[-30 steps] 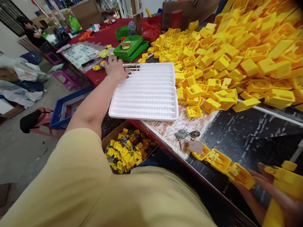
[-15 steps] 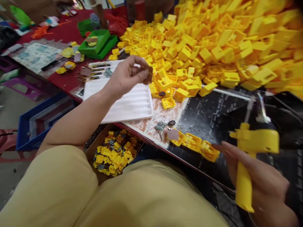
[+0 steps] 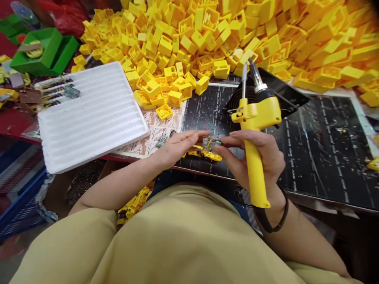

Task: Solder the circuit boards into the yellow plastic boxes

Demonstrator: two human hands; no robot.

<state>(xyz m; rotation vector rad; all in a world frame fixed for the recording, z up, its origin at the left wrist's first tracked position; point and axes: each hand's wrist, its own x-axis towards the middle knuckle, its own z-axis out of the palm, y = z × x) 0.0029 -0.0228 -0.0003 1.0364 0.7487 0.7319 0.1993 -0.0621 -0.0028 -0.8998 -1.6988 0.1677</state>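
My right hand [image 3: 271, 157] is wrapped round the handle of a yellow soldering gun [image 3: 262, 112], its metal tip pointing up and away. Thumb and forefinger of that hand also pinch the right end of a small circuit board [image 3: 211, 144] with thin wires. My left hand [image 3: 177, 149] meets the board from the left, fingers together at its edge; part of its grip is hidden. Just beneath the board lie open yellow plastic housings [image 3: 213, 157], partly covered by the hands. A small green part [image 3: 161, 141] rests left of them.
A big heap of yellow housings [image 3: 189, 43] spreads across the back. On the left sits a ridged white foam tray [image 3: 94, 118] with wired parts. Behind it are green trays [image 3: 55, 59]. A black fan-like unit [image 3: 284, 94] stands behind the gun. Below the table edge are more yellow pieces [image 3: 134, 205].
My left hand has come from above the foam tray, where it pinched a small brown piece, to the circuit board. My right hand has lifted inward with the soldering gun. The view has swung right.
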